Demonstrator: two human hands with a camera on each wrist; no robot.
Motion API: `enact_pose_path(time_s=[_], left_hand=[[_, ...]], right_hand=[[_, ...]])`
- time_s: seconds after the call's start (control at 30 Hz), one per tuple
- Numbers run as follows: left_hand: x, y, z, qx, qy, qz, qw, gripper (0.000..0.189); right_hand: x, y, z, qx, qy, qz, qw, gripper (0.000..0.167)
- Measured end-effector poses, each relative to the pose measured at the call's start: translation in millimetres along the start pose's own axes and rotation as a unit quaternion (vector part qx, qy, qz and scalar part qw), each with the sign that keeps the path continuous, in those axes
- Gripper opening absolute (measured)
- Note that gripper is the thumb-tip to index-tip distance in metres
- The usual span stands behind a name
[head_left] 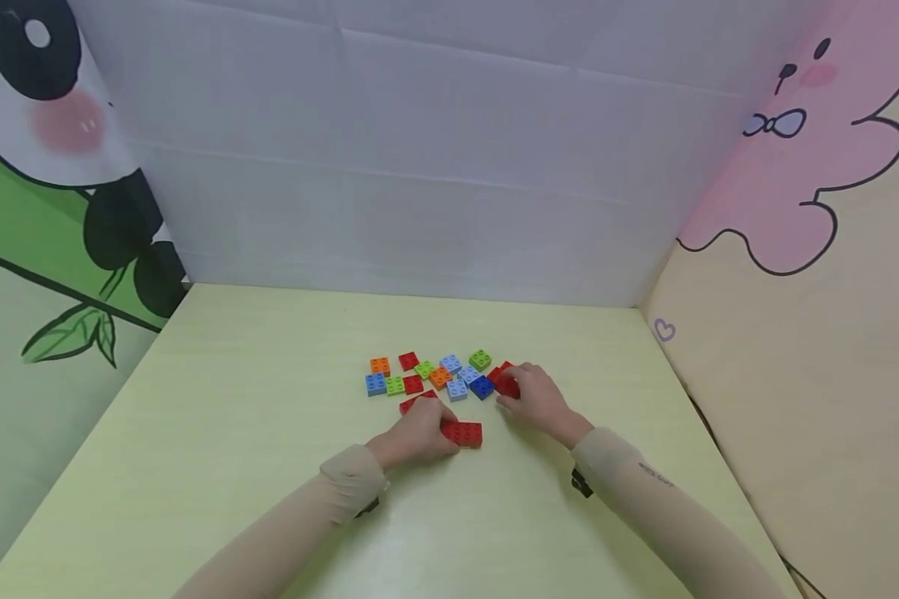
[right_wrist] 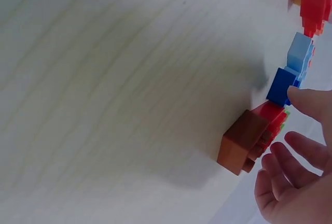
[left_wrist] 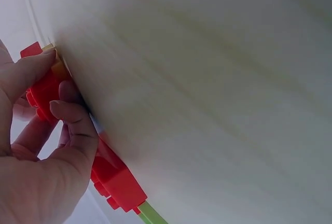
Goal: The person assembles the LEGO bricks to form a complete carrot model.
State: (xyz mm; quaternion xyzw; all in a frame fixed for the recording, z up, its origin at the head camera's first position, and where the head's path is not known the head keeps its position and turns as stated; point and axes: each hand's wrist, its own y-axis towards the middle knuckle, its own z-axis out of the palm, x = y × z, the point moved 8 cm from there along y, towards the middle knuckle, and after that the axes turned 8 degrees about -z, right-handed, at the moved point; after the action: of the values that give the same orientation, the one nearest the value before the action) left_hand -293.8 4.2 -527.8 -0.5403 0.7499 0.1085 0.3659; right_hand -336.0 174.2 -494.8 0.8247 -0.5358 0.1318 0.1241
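My left hand (head_left: 419, 431) pinches a red toy brick (head_left: 463, 433) between thumb and fingers, low over the table. In the left wrist view that hand covers part of the brick. A second red brick (left_wrist: 119, 177) lies just beyond its fingers. My right hand (head_left: 537, 398) reaches over red bricks (head_left: 495, 374) at the right end of the group. In the right wrist view, its fingers (right_wrist: 280, 167) are spread beside a brownish-red brick (right_wrist: 238, 143), with a gap showing between. The thumb is close to a dark blue brick (right_wrist: 280, 86); whether they touch is unclear.
Several small bricks lie in a loose group beyond the hands, among them an orange brick (head_left: 379, 366), a blue brick (head_left: 375, 384) and a green brick (head_left: 480, 359). A pale table (head_left: 270, 358) carries them. A grey-white sheet (head_left: 419, 166) stands behind it.
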Motion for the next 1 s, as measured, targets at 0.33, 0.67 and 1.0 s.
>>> enact_pose_path(time_s=[0.33, 0.67, 1.0], left_hand=[[-0.5, 0.3, -0.3, 0.003, 0.002, -0.014, 0.9999, 0.037], [0.4, 2.3, 1.3, 0.001, 0.008, -0.008, 0.9999, 0.038], [0.8, 1.2, 0.1, 0.001, 0.0, -0.015, 0.9999, 0.039]], right_hand=[[-13.7, 8.0, 9.4, -0.006, 0.021, 0.026, 0.9994, 0.051], [-20.1, 11.0, 15.5, -0.005, 0.016, 0.031, 0.9994, 0.05], [-19.6, 12.4, 11.8, -0.011, 0.037, 0.021, 0.999, 0.044]])
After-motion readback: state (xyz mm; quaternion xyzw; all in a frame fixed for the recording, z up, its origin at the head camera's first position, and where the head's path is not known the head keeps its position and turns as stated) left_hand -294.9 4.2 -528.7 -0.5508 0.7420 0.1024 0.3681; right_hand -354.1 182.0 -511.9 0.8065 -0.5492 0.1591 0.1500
